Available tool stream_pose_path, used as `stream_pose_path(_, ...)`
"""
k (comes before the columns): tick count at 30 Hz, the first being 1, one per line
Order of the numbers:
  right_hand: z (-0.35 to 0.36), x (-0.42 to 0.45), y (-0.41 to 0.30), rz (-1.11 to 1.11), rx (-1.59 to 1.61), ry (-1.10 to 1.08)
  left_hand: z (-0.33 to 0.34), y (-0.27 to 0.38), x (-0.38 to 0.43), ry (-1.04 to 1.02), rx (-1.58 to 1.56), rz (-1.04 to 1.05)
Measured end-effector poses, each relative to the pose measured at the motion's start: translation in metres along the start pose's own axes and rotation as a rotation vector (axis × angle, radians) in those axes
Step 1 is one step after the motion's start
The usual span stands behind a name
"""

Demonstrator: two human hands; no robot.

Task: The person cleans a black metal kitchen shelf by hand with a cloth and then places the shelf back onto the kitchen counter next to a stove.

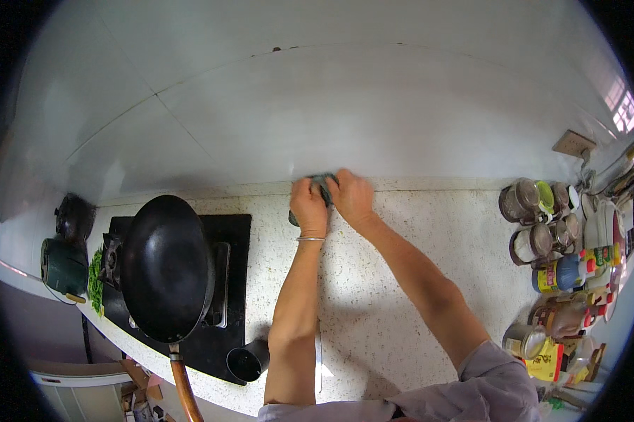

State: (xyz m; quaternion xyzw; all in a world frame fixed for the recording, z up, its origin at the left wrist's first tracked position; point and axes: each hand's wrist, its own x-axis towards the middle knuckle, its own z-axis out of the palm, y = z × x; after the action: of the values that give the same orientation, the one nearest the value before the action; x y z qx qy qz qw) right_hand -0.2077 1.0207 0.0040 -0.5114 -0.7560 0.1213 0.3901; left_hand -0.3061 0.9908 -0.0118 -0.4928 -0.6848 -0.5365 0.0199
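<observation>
Both hands meet at the rear edge of the speckled countertop [401,264], close to the wall. My left hand [310,208], with a bracelet at its wrist, grips a dark grey-green cloth [324,185]. The other side of the cloth is held by my right hand [352,198], which looks slightly blurred. Part of the cloth is hidden under the fingers, and a dark piece shows beside the left hand. Left of the hands, a black wok [164,269] with a wooden handle sits on a black gas stove [232,295].
A black cup [248,361] stands at the stove's near right corner. Green vegetables [96,285] and a dark green container [63,266] lie at far left. Lidded jars [530,242], bottles [559,274] and a yellow packet [543,361] line the right side. A socket [573,143] is on the wall.
</observation>
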Motion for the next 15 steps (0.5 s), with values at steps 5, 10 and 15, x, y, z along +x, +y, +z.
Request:
stream_pose_path(5,-0.058,0.056,-0.060,-0.340,0.161,0.484,-0.039,0.098,0.070,0.289,-0.202,0.097)
stream_pose_path(10,-0.036,0.039,-0.036,-0.496,-0.054,0.268,-0.001,0.045,0.039,0.333,-0.186,0.076)
stream_pose_path(15,0.006,-0.006,0.029,-0.348,-0.207,0.061,0.016,-0.009,-0.011,-0.030,0.080,0.079)
